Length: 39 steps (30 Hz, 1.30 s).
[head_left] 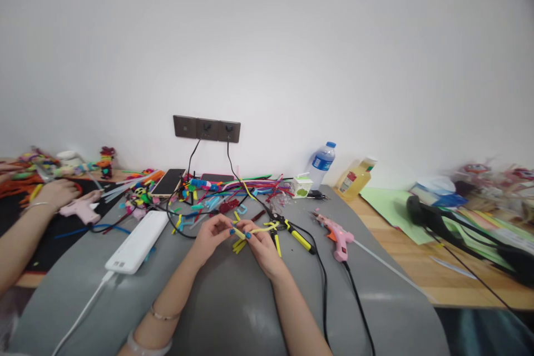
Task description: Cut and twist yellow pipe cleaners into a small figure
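Above the grey table, my left hand point(214, 236) and my right hand point(262, 247) meet, each closed in a pinch on a yellow pipe cleaner point(239, 232). One thin end of it runs rightward past my right fingers. Just below my fingertips lie several short yellow pieces point(239, 246), partly covered by my hands. Pliers with black and yellow handles point(301, 238) rest right beside my right hand. Farther right lies a pink glue gun point(341, 240) with a clear glue stick point(387, 270) sticking out of its back.
A white power bank point(137, 242) with a cable lies at left. Coloured pipe cleaners point(267, 186), a phone point(169, 182) and black cords crowd the back. A water bottle point(323, 164) and a yellow bottle point(356, 178) stand behind. Another person's hand point(60, 194) is at far left, near a second glue gun point(82, 208).
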Each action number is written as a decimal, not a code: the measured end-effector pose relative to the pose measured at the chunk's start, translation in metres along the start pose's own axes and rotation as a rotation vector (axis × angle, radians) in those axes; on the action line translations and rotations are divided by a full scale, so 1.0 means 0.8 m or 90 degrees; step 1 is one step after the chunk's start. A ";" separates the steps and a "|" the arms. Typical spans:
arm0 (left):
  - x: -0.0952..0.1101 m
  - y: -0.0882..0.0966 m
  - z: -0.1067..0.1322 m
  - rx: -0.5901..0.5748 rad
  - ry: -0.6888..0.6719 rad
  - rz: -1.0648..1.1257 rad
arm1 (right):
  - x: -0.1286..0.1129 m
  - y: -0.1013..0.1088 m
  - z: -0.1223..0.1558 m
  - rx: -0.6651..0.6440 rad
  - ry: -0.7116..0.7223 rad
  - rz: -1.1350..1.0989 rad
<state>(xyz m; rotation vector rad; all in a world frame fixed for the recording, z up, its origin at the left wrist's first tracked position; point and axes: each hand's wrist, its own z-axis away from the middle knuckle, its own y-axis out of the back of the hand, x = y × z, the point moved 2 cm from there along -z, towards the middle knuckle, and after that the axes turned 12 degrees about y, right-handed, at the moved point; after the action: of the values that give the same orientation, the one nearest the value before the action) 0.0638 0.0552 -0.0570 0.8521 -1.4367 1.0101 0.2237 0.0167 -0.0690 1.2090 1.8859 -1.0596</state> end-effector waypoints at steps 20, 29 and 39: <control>-0.012 0.007 -0.008 0.018 -0.105 -0.222 | 0.007 0.005 0.005 0.166 0.139 0.258; -0.010 0.004 -0.003 -0.007 -0.088 -0.300 | 0.002 -0.007 0.002 0.107 0.102 0.224; 0.003 0.001 0.003 -0.036 -0.119 -0.288 | 0.009 0.008 0.006 0.205 0.022 0.096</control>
<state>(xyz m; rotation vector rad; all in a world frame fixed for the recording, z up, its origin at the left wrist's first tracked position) 0.0620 0.0535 -0.0551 1.1887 -1.3346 0.5563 0.2273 0.0167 -0.0790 1.5318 1.6605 -1.2990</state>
